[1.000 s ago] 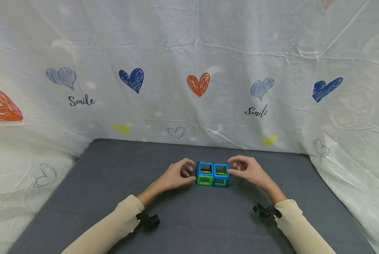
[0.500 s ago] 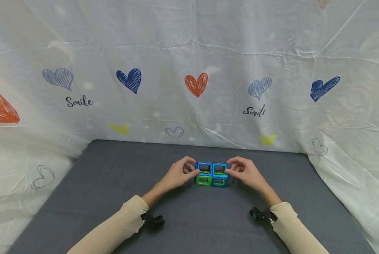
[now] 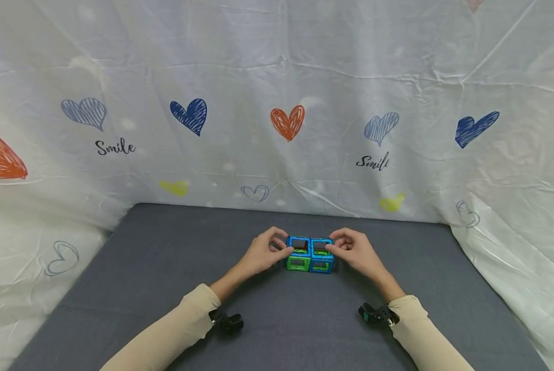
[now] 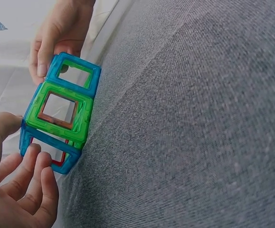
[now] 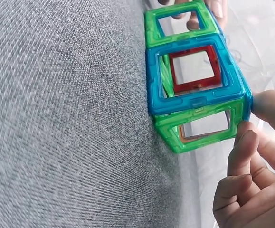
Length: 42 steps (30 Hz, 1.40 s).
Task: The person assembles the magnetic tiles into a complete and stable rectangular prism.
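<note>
Two hollow cubes of magnetic building tiles stand joined side by side on the dark cloth. Their tops are blue; the front has a green tile at left and a blue one at right. My left hand grips the left end, thumb on the top edge and fingers against the blue end tile. At the other end my right hand holds the top edge between thumb and fingers, beside a green end tile. Reddish tiles show through the open frames in both wrist views.
A dark grey cloth covers the table. Behind it hangs a pale curtain printed with hearts and "Smile". Each wrist carries a black camera mount, one at left and one at right.
My left hand has moved right and closed onto the cubes' left end, its thumb now over the top edge. The right thumb has slid inward over the top. The cubes stay in place.
</note>
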{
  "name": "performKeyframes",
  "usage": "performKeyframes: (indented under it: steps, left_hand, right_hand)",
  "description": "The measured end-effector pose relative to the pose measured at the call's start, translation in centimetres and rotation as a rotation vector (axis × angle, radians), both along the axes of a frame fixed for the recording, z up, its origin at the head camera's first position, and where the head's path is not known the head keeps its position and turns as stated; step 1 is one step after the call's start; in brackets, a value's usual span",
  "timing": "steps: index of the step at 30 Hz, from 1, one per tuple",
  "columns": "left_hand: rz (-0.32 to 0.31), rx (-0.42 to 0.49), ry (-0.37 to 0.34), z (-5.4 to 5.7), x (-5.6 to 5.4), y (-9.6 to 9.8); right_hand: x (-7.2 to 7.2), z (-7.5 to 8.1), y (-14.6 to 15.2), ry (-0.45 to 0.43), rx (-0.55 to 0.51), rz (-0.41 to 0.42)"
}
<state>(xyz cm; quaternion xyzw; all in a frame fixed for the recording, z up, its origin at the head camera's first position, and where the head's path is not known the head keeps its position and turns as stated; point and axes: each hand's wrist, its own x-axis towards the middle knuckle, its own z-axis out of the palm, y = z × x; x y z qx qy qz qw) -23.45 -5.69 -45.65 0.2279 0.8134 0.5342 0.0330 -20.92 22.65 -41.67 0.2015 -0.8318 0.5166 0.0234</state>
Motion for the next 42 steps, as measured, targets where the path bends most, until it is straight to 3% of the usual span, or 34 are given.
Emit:
performKeyframes:
  steps: [7,12,27,34,42]
  left_hand:
    - [-0.001,0.008,-0.012,0.0,-0.1,0.0]
    - [0.021,0.005,-0.032,0.0,-0.2,0.1]
    - [0.038,0.026,-0.021,-0.1,-0.3,0.5]
    - [0.044,0.032,-0.027,-0.2,-0.3,0.4]
    - [0.04,0.051,-0.046,-0.2,-0.4,0.5]
  right_hand:
    - [-1.5,-2.6,0.8,0.003,-0.001,-0.009]
    - [-1.9,-3.3,1.0,0.016,0.001,-0.021]
    - [-2.1,-3.3,0.6,-0.002,-0.031,-0.015]
    - [-0.4,-0.5,-0.5,-0.008,-0.063,0.001]
    - [-0.6,-1.1,-0.4,0.004,-0.098,0.0]
